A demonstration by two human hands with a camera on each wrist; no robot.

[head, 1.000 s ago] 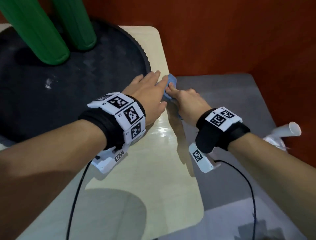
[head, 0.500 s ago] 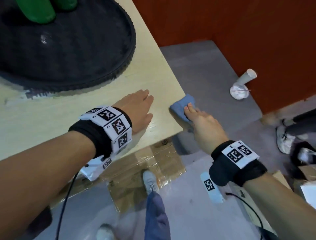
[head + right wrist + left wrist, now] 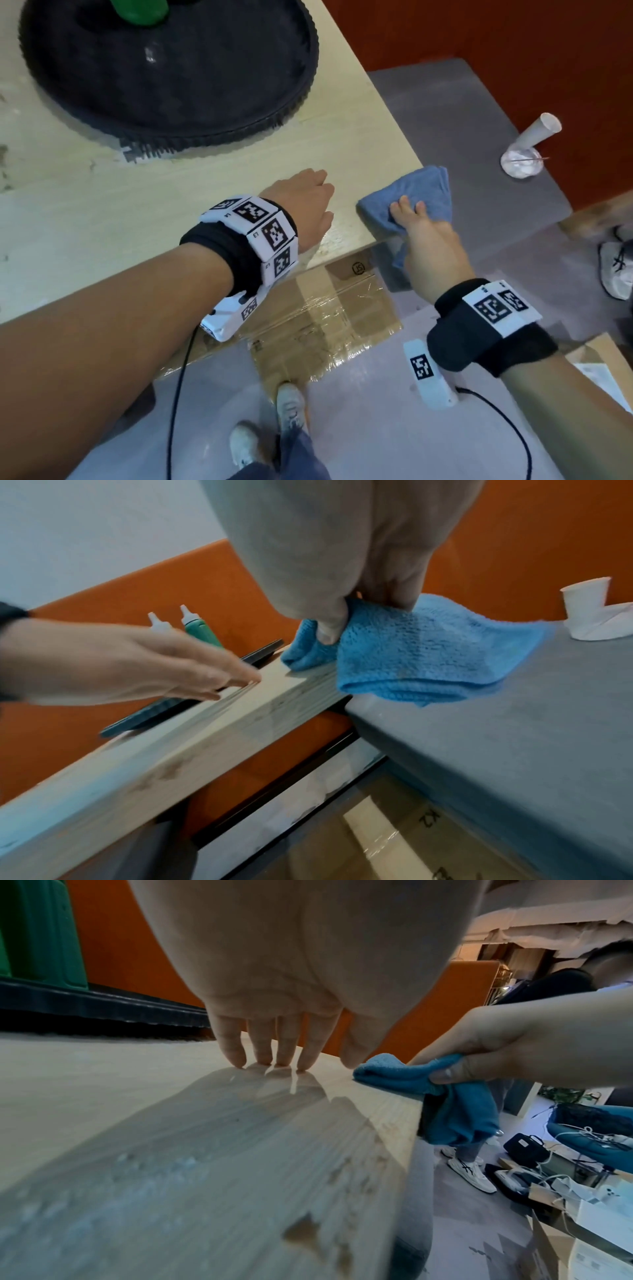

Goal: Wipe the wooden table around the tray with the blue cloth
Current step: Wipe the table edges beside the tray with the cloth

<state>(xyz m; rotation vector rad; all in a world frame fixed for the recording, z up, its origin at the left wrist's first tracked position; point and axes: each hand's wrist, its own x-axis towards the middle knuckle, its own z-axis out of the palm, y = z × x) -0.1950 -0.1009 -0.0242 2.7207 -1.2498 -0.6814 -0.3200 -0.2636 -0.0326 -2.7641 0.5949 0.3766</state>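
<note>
The blue cloth (image 3: 411, 198) (image 3: 441, 1096) (image 3: 421, 653) drapes over the near right corner of the pale wooden table (image 3: 137, 205). My right hand (image 3: 424, 236) (image 3: 514, 1047) (image 3: 342, 569) grips it, thumb and fingers curled into the fabric. My left hand (image 3: 305, 205) (image 3: 274, 988) (image 3: 137, 664) rests on the tabletop just left of the cloth, straight fingertips (image 3: 262, 1058) touching the wood. The round black tray (image 3: 164, 68) sits farther back on the table.
A green bottle base (image 3: 140, 10) stands in the tray; two squeeze bottles (image 3: 192, 627) show in the right wrist view. A lower grey surface (image 3: 462, 137) to the right carries a white paper cup (image 3: 534, 133). Cardboard (image 3: 325, 325), shoes and another person's feet are on the floor.
The right hand has drawn the cloth along the table's right edge to the near corner, where it now hangs over. The left hand slid nearer along the tabletop.
</note>
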